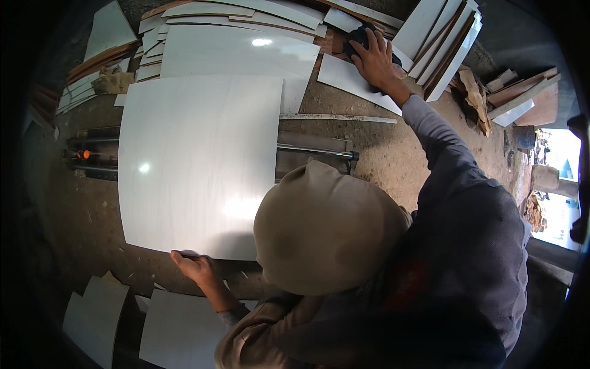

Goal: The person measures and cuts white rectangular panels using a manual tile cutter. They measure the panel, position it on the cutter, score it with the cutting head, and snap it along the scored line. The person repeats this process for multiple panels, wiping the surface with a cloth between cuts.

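Observation:
A large white tile (196, 154) lies across a tile cutter with metal rails (313, 149), hiding the cutter's middle. My left hand (195, 268) grips the tile's near edge, palm upward, with some fingers hidden beneath it. Far to the right, my right hand (375, 58) rests with bent, slightly spread fingers on a dark, cloth-like bundle (356, 44). Under the bundle is a white tile strip (344, 75). A rounded beige cloth shape (332, 227) covers the tile's near right corner; I cannot tell for certain whether it is a bent knee.
White tiles with brown backs (239, 52) are stacked along the far side. More lean at the far right (439, 46). Two cut tiles (95, 320) (178, 329) lie near left. An orange knob (86, 154) sits at the cutter's left end. Offcuts and torn cardboard (473, 98) lie right.

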`<state>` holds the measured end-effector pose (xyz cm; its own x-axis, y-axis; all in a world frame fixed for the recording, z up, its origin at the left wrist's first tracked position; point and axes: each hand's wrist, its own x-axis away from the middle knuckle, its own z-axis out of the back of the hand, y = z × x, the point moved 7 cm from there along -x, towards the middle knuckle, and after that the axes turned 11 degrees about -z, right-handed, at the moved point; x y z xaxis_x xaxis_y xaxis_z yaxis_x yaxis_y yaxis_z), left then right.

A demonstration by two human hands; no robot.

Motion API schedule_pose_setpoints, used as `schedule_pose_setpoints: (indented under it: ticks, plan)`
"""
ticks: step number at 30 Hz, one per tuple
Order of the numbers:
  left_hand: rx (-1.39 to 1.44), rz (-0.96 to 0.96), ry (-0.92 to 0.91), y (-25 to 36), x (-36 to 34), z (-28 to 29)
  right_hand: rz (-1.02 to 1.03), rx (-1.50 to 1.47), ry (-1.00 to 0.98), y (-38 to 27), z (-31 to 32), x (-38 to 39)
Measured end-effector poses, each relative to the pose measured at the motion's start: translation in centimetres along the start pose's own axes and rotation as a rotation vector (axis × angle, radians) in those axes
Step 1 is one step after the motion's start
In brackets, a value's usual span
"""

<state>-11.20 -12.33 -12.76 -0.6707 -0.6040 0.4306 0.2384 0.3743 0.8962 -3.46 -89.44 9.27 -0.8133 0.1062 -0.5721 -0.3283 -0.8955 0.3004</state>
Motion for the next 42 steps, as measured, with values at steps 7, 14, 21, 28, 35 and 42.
schedule_pose_setpoints:
  ticks: [7,14,21,28,35,42]
  plan:
    - [0.196,0.079,-0.182,2.6,3.2,-3.7,0.022,-0.444,-0.800,-10.5,-6.4,11.2]
    - [-0.015,0.058,-0.003,4.2,5.2,-2.2,0.048,-0.510,-0.928,-7.2,-7.0,14.4]
    - [-0.455,-0.582,0.114,9.1,5.7,-4.6,0.002,-0.750,-0.823,-7.8,-6.5,15.2]
    - [-0.471,-0.845,0.075,14.1,7.8,-6.2,-0.006,-0.609,-0.773,-9.2,-5.3,14.7]
    - [-0.424,-0.830,0.140,13.2,8.0,-5.6,-0.033,-0.601,-0.698,-4.1,-1.8,15.4]
    - [-0.199,-0.793,0.062,13.4,9.3,-5.3,0.016,-0.545,-0.965,9.2,-2.5,14.9]
